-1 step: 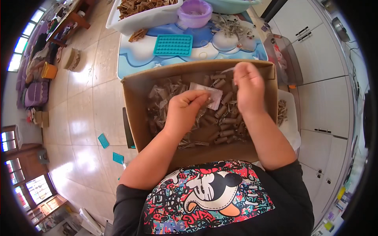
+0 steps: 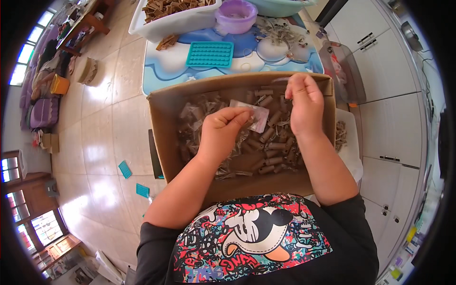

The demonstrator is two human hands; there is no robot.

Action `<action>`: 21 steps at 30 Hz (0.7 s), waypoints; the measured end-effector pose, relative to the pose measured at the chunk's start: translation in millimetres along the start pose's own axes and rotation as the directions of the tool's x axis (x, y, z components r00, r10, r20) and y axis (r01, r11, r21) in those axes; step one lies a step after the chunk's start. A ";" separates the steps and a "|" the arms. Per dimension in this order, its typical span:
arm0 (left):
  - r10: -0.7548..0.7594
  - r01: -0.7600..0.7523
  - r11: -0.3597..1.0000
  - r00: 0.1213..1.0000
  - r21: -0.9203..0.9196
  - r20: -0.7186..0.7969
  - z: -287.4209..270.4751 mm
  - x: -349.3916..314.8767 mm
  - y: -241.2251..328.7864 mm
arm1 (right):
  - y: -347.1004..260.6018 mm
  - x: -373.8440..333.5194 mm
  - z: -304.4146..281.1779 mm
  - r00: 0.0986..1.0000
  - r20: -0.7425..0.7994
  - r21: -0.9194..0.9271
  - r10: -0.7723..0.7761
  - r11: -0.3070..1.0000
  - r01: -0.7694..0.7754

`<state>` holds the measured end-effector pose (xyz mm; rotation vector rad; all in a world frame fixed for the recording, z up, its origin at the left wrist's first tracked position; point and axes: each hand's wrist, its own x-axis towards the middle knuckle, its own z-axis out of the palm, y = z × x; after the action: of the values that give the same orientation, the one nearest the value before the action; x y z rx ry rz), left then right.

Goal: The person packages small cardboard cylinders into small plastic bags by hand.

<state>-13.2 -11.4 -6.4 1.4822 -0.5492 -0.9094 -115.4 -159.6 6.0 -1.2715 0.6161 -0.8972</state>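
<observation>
Thumb and finger of the left hand (image 2: 225, 127) closed, seemingly pinching a small, flat, clear plastic bag (image 2: 260, 118) over the open brown cardboard box (image 2: 285, 181), perhaps so drops land inside; the right hand (image 2: 306, 104) curls at two o'clock, its hold unclear.

One shirt (image 2: 354, 237), black, with short sleeves (image 2: 349, 207); from where I stand, both end near the elbows. One print (image 2: 308, 237) across the front: a broad panel in red, turquoise, black and white, crowded with graffiti-style lettering and doodles. One cartoon figure (image 2: 251, 228) within it: black and white, round black ear, stitch-like dashes, orange patches below. Left hand (image 2: 219, 130), right hand (image 2: 306, 107), forearms (image 2: 185, 194): bare.
</observation>
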 end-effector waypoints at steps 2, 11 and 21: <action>-0.002 0.001 0.998 1.000 -0.059 -0.009 -0.1 1.8 7.4 | 3.0 2.9 -5.7 0.999 -0.036 0.072 0.004 0.997 -0.001; 0.109 -0.109 0.994 0.994 -0.018 0.015 2.6 -1.3 4.9 | -0.4 -17.0 19.6 0.743 0.451 -0.435 -0.495 0.605 0.667; 0.122 -0.124 0.984 0.992 0.128 0.023 6.2 -5.3 11.0 | 5.6 -15.0 16.1 0.737 0.455 -0.428 -0.500 0.603 0.673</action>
<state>-19.3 -12.4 5.9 1.5405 -0.7149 -0.8014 -109.0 -138.1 2.7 -2.2108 0.1948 -1.0733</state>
